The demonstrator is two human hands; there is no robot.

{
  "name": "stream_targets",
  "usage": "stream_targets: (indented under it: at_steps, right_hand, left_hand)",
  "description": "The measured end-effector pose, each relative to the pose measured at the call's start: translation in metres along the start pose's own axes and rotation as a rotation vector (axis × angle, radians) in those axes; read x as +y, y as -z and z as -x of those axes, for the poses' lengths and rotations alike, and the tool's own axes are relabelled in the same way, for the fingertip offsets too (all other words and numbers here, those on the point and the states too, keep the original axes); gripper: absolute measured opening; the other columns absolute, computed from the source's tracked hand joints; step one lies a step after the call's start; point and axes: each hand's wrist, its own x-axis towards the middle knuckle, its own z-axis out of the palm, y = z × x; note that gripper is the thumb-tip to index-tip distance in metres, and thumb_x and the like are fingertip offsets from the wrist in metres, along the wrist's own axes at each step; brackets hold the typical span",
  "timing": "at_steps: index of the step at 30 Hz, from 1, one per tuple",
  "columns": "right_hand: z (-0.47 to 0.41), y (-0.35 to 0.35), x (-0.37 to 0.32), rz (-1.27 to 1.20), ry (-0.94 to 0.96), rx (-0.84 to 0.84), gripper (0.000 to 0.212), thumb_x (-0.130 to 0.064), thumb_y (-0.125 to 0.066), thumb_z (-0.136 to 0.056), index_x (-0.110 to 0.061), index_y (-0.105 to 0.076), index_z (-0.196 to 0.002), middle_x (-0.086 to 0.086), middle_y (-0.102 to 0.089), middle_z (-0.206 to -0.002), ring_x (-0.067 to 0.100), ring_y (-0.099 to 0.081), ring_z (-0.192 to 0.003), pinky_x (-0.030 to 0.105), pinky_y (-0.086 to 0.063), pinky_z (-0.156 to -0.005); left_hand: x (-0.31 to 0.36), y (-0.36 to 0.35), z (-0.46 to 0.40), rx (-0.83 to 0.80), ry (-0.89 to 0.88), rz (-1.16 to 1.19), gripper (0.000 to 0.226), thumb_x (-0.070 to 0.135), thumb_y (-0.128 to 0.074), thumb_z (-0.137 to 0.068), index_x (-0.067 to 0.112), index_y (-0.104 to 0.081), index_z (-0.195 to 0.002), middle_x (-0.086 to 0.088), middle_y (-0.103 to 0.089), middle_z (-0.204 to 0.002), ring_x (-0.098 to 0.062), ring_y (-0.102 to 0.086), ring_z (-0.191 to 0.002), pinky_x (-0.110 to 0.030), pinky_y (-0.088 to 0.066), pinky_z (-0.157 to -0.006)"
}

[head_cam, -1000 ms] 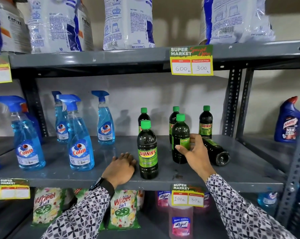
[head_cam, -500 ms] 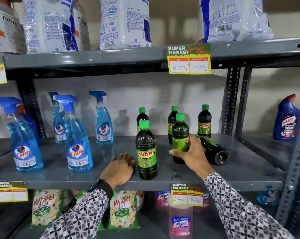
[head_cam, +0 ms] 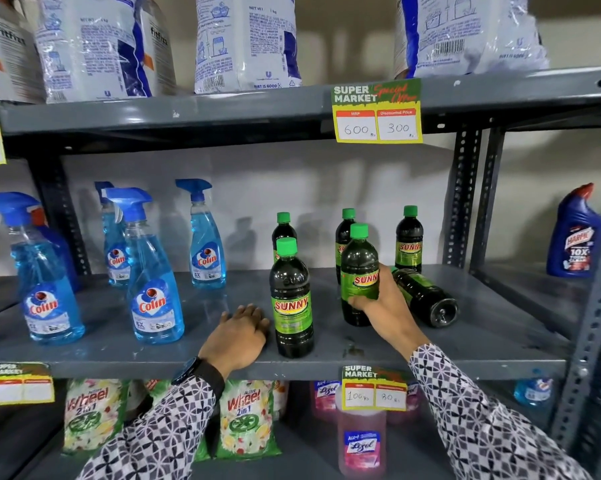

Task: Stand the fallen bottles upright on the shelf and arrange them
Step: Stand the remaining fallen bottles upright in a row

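Observation:
Dark Sunny bottles with green caps stand on the grey middle shelf (head_cam: 482, 344). My right hand (head_cam: 384, 303) is wrapped around the lower body of one upright bottle (head_cam: 358, 261). Just behind that hand a fallen bottle (head_cam: 425, 297) lies on its side, base toward me. Another upright bottle (head_cam: 291, 299) stands near the front edge. My left hand (head_cam: 238, 336) rests flat on the shelf to its left, holding nothing. Three more upright bottles stand at the back: one (head_cam: 284, 230), one (head_cam: 344, 237) and one (head_cam: 409, 239).
Blue Colin spray bottles (head_cam: 155, 289) fill the shelf's left half. White detergent bags (head_cam: 247, 43) sit on the shelf above. A perforated upright post (head_cam: 461, 202) bounds the right side, with a Harpic bottle (head_cam: 574, 233) beyond. Wheel packs (head_cam: 245, 417) and pink Lizol bottles (head_cam: 361, 445) sit below.
My right hand moved from the fallen bottle's side onto the upright bottle and closed around it, turning its label toward me. The left hand stayed put.

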Motion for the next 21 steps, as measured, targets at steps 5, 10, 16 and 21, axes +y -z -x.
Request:
stream_targets:
  at_steps: [5, 10, 16, 21]
  right_hand:
    - [-0.003, -0.002, 0.004, 0.048, 0.006, 0.056, 0.088, -0.042, -0.096, -0.064, -0.026, -0.051, -0.138, 0.0, -0.066, -0.128, 0.019, -0.066, -0.118, 0.04, -0.055, -0.103]
    - [-0.004, 0.002, 0.008, -0.134, -0.103, -0.014, 0.076, -0.013, -0.093, -0.076, -0.023, -0.051, -0.138, -0.003, -0.072, -0.124, 0.017, -0.068, -0.117, 0.045, -0.053, -0.11]
    - [0.013, 0.021, 0.003, -0.199, -0.115, -0.165, 0.072, -0.005, -0.097, -0.069, -0.018, -0.057, -0.128, 0.0, -0.077, -0.121, 0.017, -0.073, -0.114, 0.039, -0.056, -0.105]
    - [0.039, 0.048, 0.003, -0.254, -0.072, -0.259, 0.07, 0.005, -0.093, -0.07, -0.019, -0.061, -0.128, 0.002, -0.081, -0.117, 0.016, -0.078, -0.108, 0.03, -0.059, -0.093]
  left_hand:
    - [0.002, 0.001, -0.001, -0.003, 0.005, -0.007, 0.055, 0.036, -0.023, -0.107, 0.017, -0.025, -0.158, -0.01, -0.022, -0.168, -0.027, -0.019, -0.156, -0.05, -0.013, -0.127]
    - [-0.002, 0.0, -0.004, -0.018, -0.004, -0.061, 0.055, 0.035, -0.023, -0.106, 0.017, -0.026, -0.158, -0.01, -0.023, -0.167, -0.028, -0.02, -0.156, -0.053, -0.015, -0.125]
    - [-0.002, 0.0, -0.003, -0.018, -0.009, -0.05, 0.055, 0.035, -0.023, -0.106, 0.018, -0.025, -0.158, -0.009, -0.023, -0.168, -0.027, -0.019, -0.156, -0.053, -0.014, -0.125]
    - [0.002, 0.004, 0.0, -0.021, 0.003, -0.041, 0.056, 0.035, -0.024, -0.107, 0.014, -0.023, -0.159, -0.01, -0.02, -0.168, -0.028, -0.018, -0.156, -0.051, -0.013, -0.126]
